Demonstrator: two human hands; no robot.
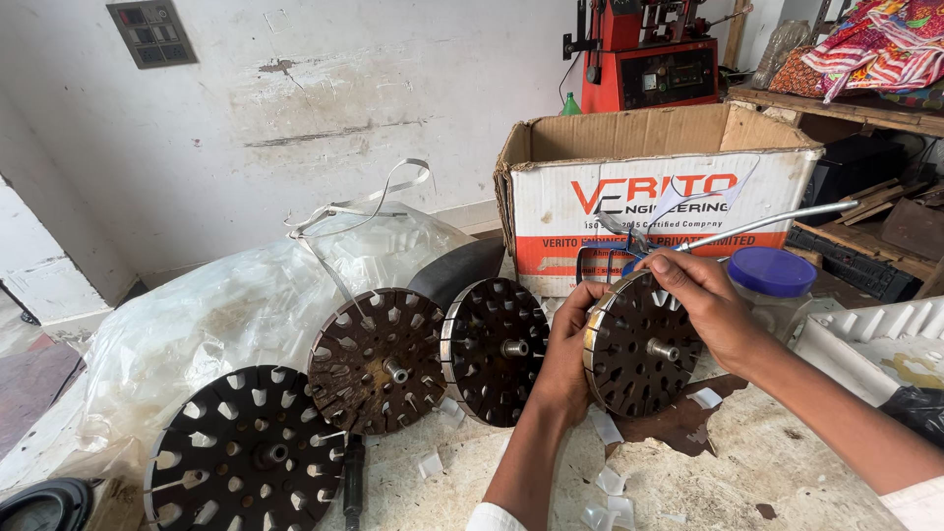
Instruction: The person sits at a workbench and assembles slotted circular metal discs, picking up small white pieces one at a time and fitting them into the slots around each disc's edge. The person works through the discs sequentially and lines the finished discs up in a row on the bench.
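Nearest the camera, the pale, stained worktop [767, 472] lies mostly bare between the two forearms, dotted with small clear plastic scraps [610, 482]; this is the widest open room. Just beyond, the left hand [565, 359] wraps its grip around the left rim of a dark slotted metal disc [639, 344], which stands on edge, tilted, its face and central shaft toward the viewer. The right hand [703, 300] comes over the disc's top edge, its grip closed narrow on a thin metal rod [777, 221] that runs up and right past a blue-lidded jar [772, 273].

To the left, three more slotted discs [379, 359] stand or lean in a row, the closest one just beside the left hand's knuckles, leaving little gap there. The leftmost disc sits at the worktop's near-left corner. Behind them a crumpled clear plastic bag [216, 315] fills the left side. At the right edge sits a white tray [865, 339]. Farther back, an open cardboard box [654, 162] stands directly behind the held disc, with a red machine [649, 59] against the wall.
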